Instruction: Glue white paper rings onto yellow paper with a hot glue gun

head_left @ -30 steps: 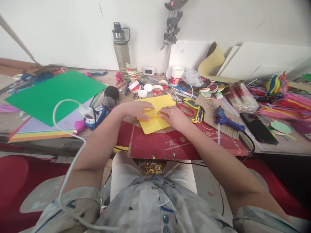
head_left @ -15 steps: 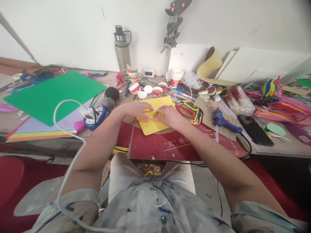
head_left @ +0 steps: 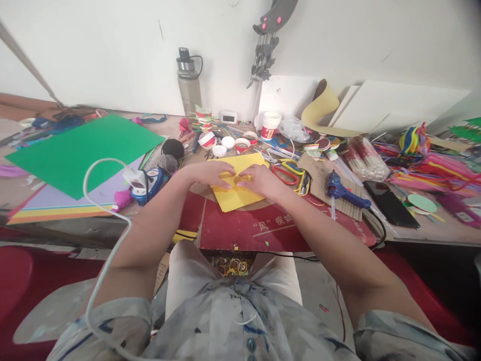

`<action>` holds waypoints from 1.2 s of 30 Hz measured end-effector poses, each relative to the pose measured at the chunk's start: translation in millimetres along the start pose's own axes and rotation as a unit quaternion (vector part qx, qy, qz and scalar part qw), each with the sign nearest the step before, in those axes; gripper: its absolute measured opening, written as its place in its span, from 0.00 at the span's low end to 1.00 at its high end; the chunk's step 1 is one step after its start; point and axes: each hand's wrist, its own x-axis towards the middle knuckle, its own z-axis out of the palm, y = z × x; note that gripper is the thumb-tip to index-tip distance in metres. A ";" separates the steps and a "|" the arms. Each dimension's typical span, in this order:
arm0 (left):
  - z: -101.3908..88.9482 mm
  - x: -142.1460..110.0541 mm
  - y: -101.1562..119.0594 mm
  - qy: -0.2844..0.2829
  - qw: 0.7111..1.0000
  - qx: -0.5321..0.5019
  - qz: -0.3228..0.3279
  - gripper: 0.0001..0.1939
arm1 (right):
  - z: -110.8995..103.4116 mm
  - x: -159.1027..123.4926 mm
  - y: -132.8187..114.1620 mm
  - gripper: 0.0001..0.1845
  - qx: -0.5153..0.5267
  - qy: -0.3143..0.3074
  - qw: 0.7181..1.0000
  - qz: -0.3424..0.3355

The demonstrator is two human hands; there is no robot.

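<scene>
A sheet of yellow paper [head_left: 240, 198] lies on the red printed cardboard [head_left: 225, 230] in front of me. My left hand [head_left: 215, 174] rests on its left part, thumb and index finger apart. From the other side my right hand [head_left: 259, 179] touches the paper, its fingers also apart and slightly curved. Between the two sets of fingertips a narrow strip of yellow shows. Whether the sheet is one layer or folded, I cannot tell. Just right of my right hand are red-handled scissors [head_left: 284, 175] and a yellow-handled tool [head_left: 303, 183].
On the right, a blue glue gun [head_left: 347, 191] lies on corrugated cardboard beside a black phone [head_left: 391, 204]. Green sheet [head_left: 84, 150] and coloured papers cover the left side. Behind stand paper cups [head_left: 270, 126], cut cup rings and a bottle [head_left: 189, 85]. A white cable [head_left: 112, 250] crosses my left arm.
The crease or raised edge across the yellow paper between my hands now looks flatter. Both hands stay on it, barely moved. The view has tilted slightly.
</scene>
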 end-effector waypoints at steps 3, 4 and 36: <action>-1.0 -0.7 1.5 -0.001 1.000 0.003 -0.002 0.40 | 0.2 -0.4 -1.7 0.20 0.005 -0.023 1.000 -0.003; -1.4 -1.0 1.9 -0.004 1.000 0.004 -0.003 0.40 | 0.7 0.0 -2.0 0.20 0.006 -0.024 1.000 -0.002; 0.2 -1.9 11.1 0.010 0.999 0.026 -0.027 0.36 | 10.7 -5.6 -1.1 0.21 0.015 0.000 1.000 0.015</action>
